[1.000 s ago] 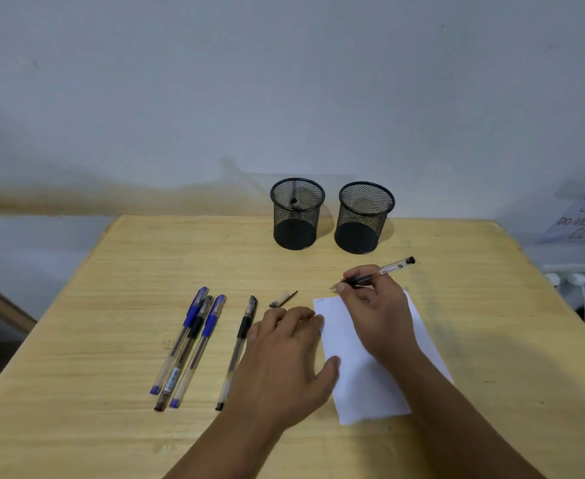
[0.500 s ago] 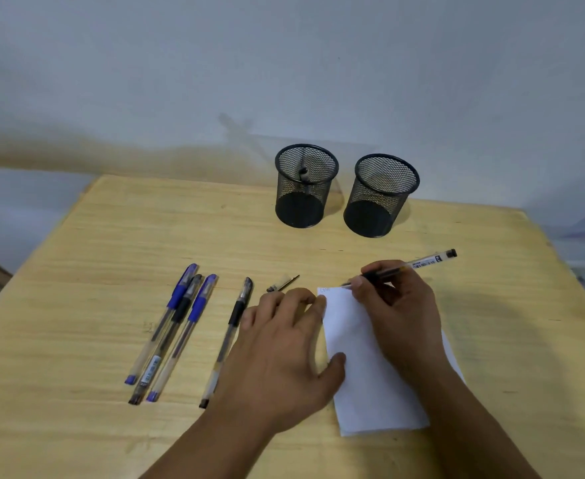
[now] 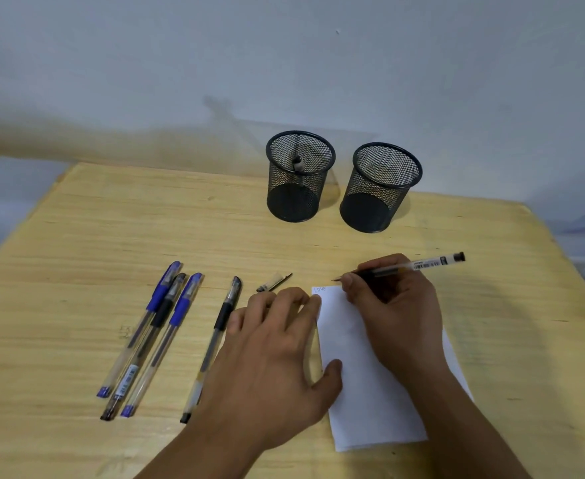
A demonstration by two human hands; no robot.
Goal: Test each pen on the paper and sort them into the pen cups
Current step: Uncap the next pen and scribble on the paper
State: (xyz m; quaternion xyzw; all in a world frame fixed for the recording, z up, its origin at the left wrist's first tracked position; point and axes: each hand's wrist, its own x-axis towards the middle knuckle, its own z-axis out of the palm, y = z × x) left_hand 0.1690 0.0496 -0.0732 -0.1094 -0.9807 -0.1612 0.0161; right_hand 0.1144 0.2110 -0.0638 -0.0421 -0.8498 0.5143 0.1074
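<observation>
Testing a black pen [image 3: 401,269] at the far edge of the paper [image 3: 363,368]: tip at or just past the top left corner, beside faint lettering, contact not clear. Gripped in a writing pinch by the right hand [image 3: 393,305], fingers curled round the dark grip, barrel slanting up and to the right, wrist and forearm lying over the sheet. Pinned flat by the left hand [image 3: 274,354], released and spread, fingertips at the sheet's left edge and thumb [image 3: 331,373] on the paper, probably to stop it sliding under the strokes. Waiting on the bench [image 3: 76,236] to the left: three capped pens [image 3: 152,337] bunched together, two blue and one black, and a fourth black pen [image 3: 215,340] partly under the left hand. Lying just beyond the left fingertips, a loose cap [image 3: 273,282], presumably from the pen in use. Standing upright well beyond the paper, two mesh cups: the left cup [image 3: 299,174] already holding one pen, the right cup [image 3: 381,188] apparently holding none.
</observation>
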